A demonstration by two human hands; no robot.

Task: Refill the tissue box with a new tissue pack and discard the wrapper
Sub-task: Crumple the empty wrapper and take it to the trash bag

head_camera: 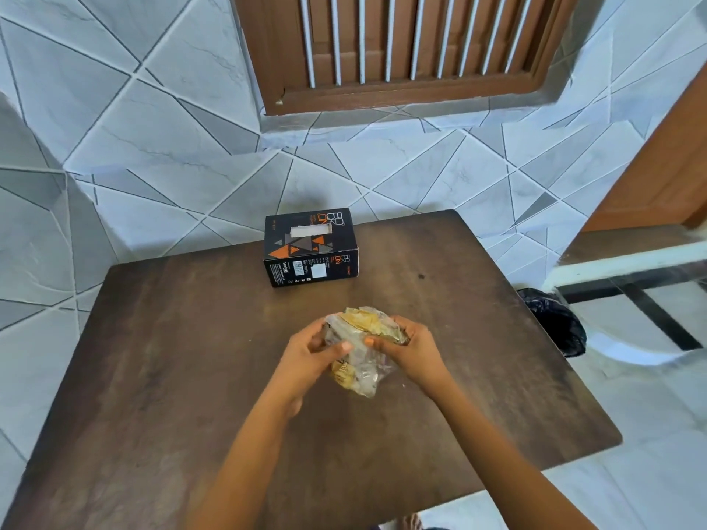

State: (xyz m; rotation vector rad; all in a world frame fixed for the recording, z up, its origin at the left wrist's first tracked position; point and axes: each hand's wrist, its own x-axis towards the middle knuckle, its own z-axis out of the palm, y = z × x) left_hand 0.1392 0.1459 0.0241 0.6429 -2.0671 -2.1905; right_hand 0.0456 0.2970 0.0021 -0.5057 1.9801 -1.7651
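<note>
Over the dark counter, the left hand and right hand are clasping their fingers round the crumpled wrapper between them, probably light, springy and slippery, best bunched whole.

Both bare forearms reach in over the near edge of the tabletop and converge over its middle; the left hand and right hand face each other, fingers curled round a crumpled wrapper gripped between them; the 2 thumbs lie on its near side, tips almost touching; both wrists bend slightly inward.
</note>
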